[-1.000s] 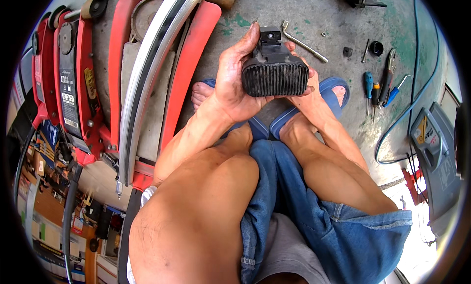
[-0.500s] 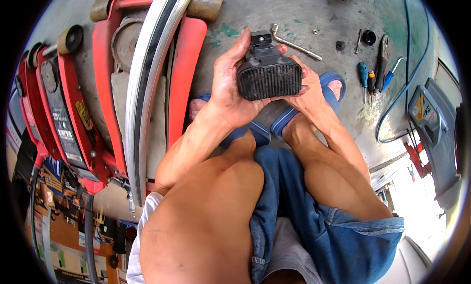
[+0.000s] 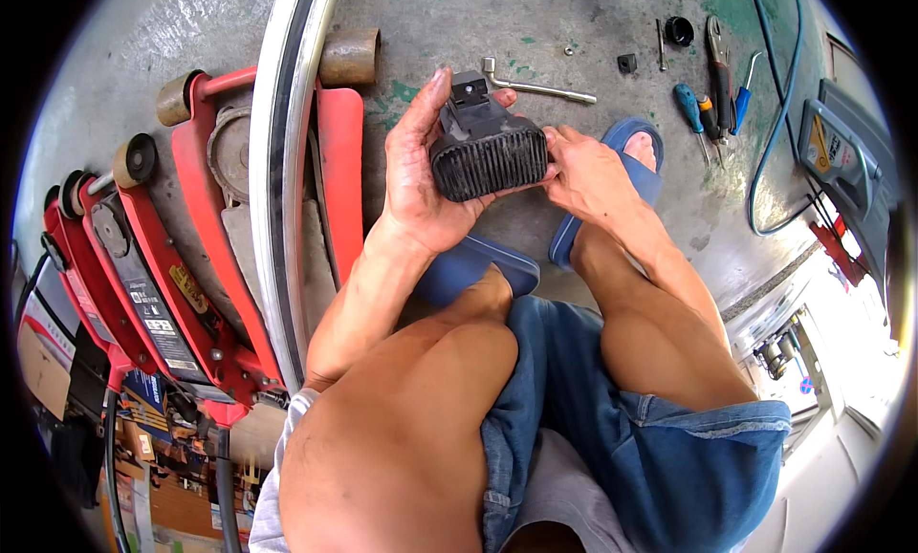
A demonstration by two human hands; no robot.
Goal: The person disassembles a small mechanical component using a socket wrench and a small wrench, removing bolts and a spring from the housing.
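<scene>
A black block-shaped part [image 3: 490,161] with a deeply ribbed face and a smaller square fitting on top is held above the floor between my knees. My left hand [image 3: 418,185] is wrapped round its left side and underside, thumb pointing up along it and dark smudges on the fingers. At its right end, my right hand [image 3: 591,175] has its fingers curled in and the tips pressed against the part's edge. What may lie under those fingertips is hidden.
An L-shaped socket wrench [image 3: 540,85] lies beyond the part. To the right are a blue screwdriver [image 3: 687,106], pliers [image 3: 717,56], a black ring [image 3: 679,31] and a hose [image 3: 792,85]. Red floor jacks [image 3: 196,171] and a curved metal strip [image 3: 277,171] stand left.
The part and both hands sit further left and slightly lower in the view, which has shifted. My right hand has slid outward from under the part to its right end.
</scene>
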